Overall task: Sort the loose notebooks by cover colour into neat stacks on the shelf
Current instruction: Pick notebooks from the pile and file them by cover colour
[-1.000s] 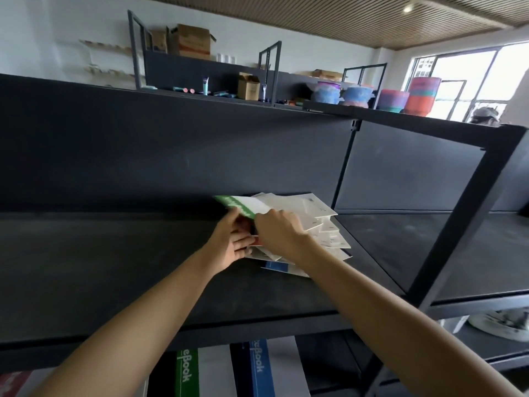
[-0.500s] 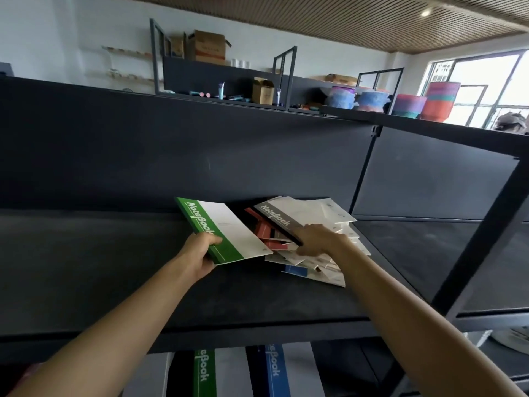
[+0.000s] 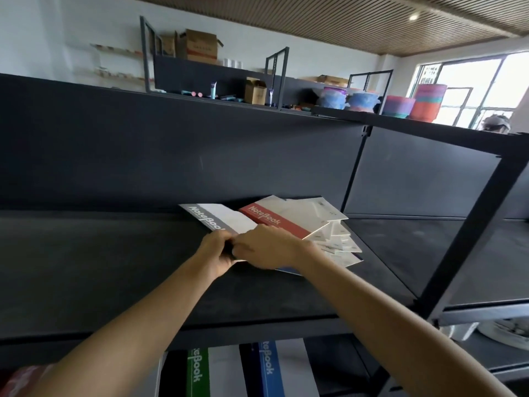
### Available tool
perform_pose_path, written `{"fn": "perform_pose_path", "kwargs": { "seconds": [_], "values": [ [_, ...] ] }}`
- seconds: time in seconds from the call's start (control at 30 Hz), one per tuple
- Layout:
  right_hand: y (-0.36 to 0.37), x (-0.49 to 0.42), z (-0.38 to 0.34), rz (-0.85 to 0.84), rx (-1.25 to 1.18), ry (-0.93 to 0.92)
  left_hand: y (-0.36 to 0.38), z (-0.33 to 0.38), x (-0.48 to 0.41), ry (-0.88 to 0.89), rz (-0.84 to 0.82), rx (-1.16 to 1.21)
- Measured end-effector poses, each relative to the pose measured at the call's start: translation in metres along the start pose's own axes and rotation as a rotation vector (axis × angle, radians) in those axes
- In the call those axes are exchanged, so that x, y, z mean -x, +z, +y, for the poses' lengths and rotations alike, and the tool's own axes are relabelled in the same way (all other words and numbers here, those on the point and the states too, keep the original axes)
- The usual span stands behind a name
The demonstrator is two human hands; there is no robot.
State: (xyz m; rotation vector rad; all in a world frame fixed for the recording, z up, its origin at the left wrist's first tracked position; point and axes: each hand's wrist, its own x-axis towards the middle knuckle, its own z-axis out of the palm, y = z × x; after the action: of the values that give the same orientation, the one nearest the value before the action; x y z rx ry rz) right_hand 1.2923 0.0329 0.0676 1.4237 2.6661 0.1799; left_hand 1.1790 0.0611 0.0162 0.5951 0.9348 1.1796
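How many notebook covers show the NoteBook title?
4: grey notebook in the left hand, red notebook atop the pile, green notebook and blue notebook one shelf down. Pile may hide more.

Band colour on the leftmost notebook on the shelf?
The leftmost notebook has a grey band with white lettering; head view.

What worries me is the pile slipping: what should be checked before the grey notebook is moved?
1. Grip of left hand on grey notebook: ok.
2. Hold of right hand: cannot tell.
3. Top of the pile is the red notebook: ok.
4. Pile squared up: not ok, fanned out.
5. Bare shelf left of the pile: ok.
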Motion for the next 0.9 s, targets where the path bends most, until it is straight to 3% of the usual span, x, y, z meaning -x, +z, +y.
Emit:
{"fn": "perform_pose_path", "kwargs": {
  "seconds": [0.1, 0.2, 0.37, 0.7, 0.9],
  "values": [
    [0.014, -0.015, 0.044, 0.035, -0.191, 0.213, -0.009, 0.000, 0.002, 0.000, 0.077, 0.039],
    [0.040, -0.021, 0.080, -0.064, -0.127, 0.352, -0.017, 0.004, 0.004, -0.013, 0.099, 0.001],
    [0.049, -0.026, 0.100, -0.130, 0.026, 0.358, -0.030, 0.011, 0.003, -0.003, 0.138, -0.009],
    [0.044, -0.020, 0.098, -0.144, 0.081, 0.344, -0.024, 0.003, 0.003, -0.017, 0.151, 0.013],
    [0.015, -0.019, 0.068, 0.012, 0.150, 0.366, -0.019, 0.001, -0.002, 0.008, 0.147, -0.028]
  ]
}}
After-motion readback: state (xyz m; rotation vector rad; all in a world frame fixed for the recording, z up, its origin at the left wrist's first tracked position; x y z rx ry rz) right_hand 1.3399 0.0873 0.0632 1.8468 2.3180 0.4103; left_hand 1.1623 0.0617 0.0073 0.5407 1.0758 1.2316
